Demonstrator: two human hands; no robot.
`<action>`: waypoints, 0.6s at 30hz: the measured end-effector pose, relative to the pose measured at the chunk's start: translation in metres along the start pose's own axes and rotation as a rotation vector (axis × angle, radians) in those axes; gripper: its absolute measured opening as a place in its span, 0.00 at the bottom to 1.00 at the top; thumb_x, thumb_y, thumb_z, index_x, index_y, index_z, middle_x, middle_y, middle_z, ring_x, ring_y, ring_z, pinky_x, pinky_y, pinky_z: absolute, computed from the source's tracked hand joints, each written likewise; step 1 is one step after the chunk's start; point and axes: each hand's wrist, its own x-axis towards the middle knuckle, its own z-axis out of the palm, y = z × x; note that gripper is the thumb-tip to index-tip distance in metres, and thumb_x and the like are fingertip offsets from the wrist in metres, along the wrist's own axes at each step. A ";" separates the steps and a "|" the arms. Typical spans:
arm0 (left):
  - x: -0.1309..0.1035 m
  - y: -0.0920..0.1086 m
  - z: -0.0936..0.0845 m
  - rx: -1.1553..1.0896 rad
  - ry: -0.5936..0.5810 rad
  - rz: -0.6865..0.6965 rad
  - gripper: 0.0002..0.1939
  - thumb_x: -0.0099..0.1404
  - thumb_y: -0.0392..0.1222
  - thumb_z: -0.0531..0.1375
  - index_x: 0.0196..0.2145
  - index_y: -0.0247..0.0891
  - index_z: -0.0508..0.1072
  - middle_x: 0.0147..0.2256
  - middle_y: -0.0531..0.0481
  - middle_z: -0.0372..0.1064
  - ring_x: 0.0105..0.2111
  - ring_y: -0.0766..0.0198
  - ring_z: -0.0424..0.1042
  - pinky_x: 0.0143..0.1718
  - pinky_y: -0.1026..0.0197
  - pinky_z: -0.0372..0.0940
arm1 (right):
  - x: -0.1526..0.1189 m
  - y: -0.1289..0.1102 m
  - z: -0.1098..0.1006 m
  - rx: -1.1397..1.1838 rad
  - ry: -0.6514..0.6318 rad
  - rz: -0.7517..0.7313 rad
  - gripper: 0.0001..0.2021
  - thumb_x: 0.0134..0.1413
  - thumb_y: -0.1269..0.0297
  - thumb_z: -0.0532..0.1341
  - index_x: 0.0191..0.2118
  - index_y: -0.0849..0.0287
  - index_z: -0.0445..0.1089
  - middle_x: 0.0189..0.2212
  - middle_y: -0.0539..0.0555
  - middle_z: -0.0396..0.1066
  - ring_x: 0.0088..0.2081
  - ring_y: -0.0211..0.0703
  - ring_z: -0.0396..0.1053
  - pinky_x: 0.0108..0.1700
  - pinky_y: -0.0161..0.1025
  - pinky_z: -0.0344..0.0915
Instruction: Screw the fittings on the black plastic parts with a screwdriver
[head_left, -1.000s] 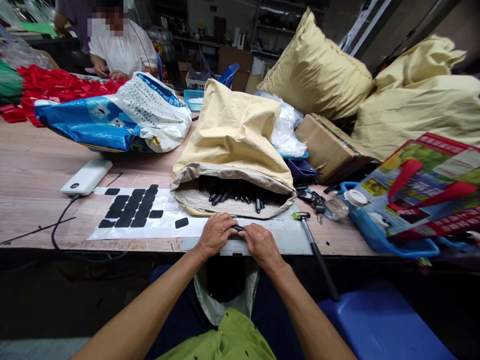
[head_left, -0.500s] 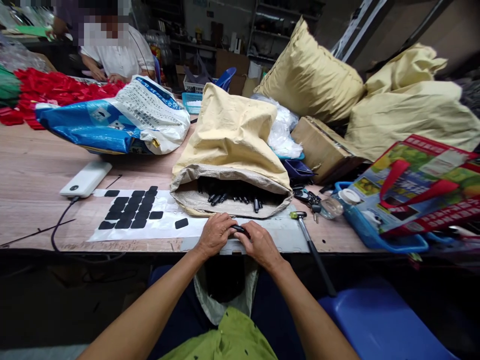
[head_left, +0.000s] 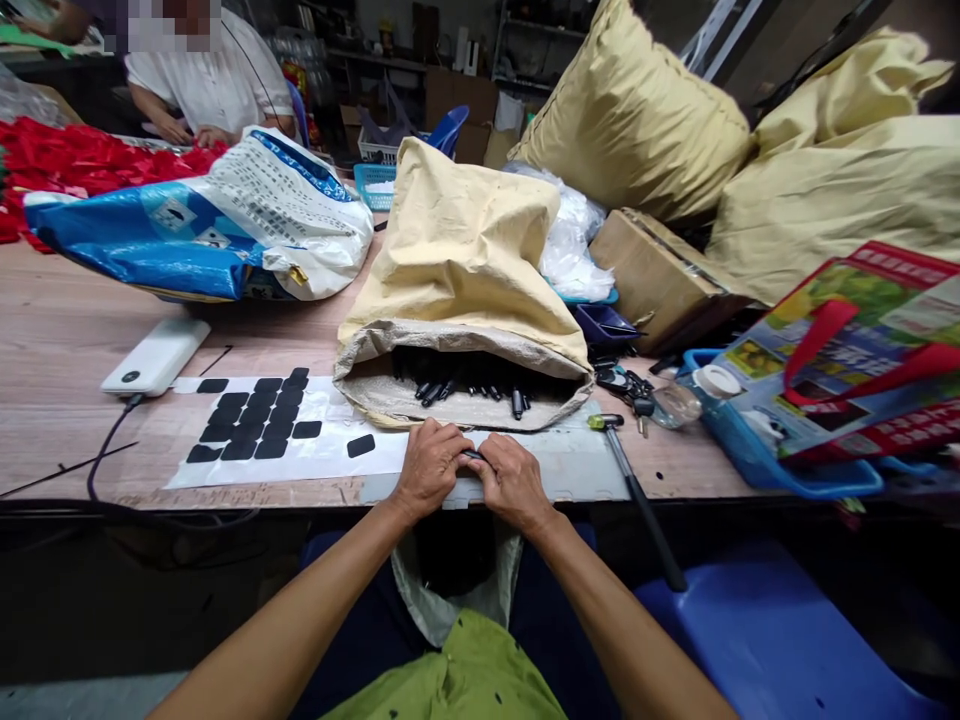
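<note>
Between both hands, close to the table's front edge, is a small black cylindrical piece [head_left: 472, 454]. My left hand [head_left: 433, 465] is closed on its left end, and the fingers of my right hand [head_left: 514, 482] pinch the other end. Most of the piece is hidden by the fingers. Just beyond the hands lies a cream cloth sack [head_left: 465, 260], its mouth facing me. Similar black cylindrical pieces [head_left: 435, 388] lie inside that mouth. Below the table edge, a pale bag [head_left: 420, 590] with a dark inside sits between my legs.
Left are black rounded patches [head_left: 259, 420] on white paper, a white power bank [head_left: 156, 357] with a cable, and a blue-white bag [head_left: 210, 230]. Right are a hammer [head_left: 637, 495] overhanging the edge, keys [head_left: 637, 400], a blue basket [head_left: 795, 470] and a blue stool [head_left: 780, 630]. A co-worker [head_left: 217, 80] sits opposite.
The right-hand fingers have curled more tightly round the black piece, covering more of it. The camera view has shifted slightly; the surrounding things stay in place.
</note>
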 end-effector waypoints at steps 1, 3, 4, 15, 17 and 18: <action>0.000 0.000 0.000 -0.012 0.001 -0.005 0.08 0.69 0.38 0.59 0.40 0.46 0.79 0.38 0.51 0.75 0.42 0.55 0.63 0.46 0.50 0.54 | 0.000 0.001 0.000 0.013 0.007 0.003 0.10 0.69 0.63 0.55 0.34 0.58 0.67 0.33 0.54 0.68 0.37 0.44 0.64 0.40 0.39 0.59; 0.000 0.000 -0.001 -0.034 -0.003 -0.011 0.08 0.69 0.38 0.59 0.41 0.46 0.79 0.38 0.51 0.75 0.42 0.55 0.63 0.46 0.50 0.53 | -0.001 0.002 -0.001 0.047 0.010 0.004 0.10 0.69 0.62 0.54 0.35 0.57 0.68 0.33 0.54 0.68 0.37 0.44 0.65 0.40 0.39 0.59; 0.000 0.000 -0.001 -0.040 -0.003 -0.013 0.08 0.69 0.38 0.59 0.41 0.46 0.79 0.39 0.51 0.75 0.42 0.55 0.63 0.47 0.50 0.53 | -0.001 0.003 -0.004 0.070 0.002 -0.003 0.10 0.69 0.61 0.55 0.36 0.57 0.68 0.33 0.54 0.68 0.37 0.44 0.65 0.41 0.38 0.60; 0.001 0.000 0.000 -0.078 0.037 -0.054 0.09 0.62 0.39 0.66 0.42 0.44 0.77 0.41 0.51 0.74 0.45 0.55 0.65 0.48 0.52 0.56 | -0.006 0.038 -0.036 0.080 0.006 -0.001 0.15 0.51 0.67 0.66 0.46 0.55 0.69 0.37 0.53 0.68 0.41 0.47 0.66 0.45 0.41 0.63; 0.002 -0.001 0.001 -0.070 0.037 -0.071 0.09 0.61 0.38 0.66 0.41 0.44 0.76 0.41 0.50 0.73 0.45 0.55 0.65 0.48 0.52 0.56 | -0.008 0.044 -0.032 0.096 0.025 0.014 0.14 0.51 0.67 0.65 0.45 0.56 0.69 0.37 0.53 0.68 0.41 0.47 0.66 0.45 0.41 0.63; 0.003 -0.001 0.001 -0.063 0.034 -0.077 0.09 0.61 0.37 0.66 0.41 0.43 0.75 0.41 0.50 0.73 0.45 0.54 0.65 0.48 0.52 0.56 | -0.008 0.045 -0.030 0.102 0.026 0.011 0.14 0.51 0.67 0.65 0.45 0.56 0.70 0.37 0.53 0.68 0.41 0.47 0.66 0.45 0.41 0.63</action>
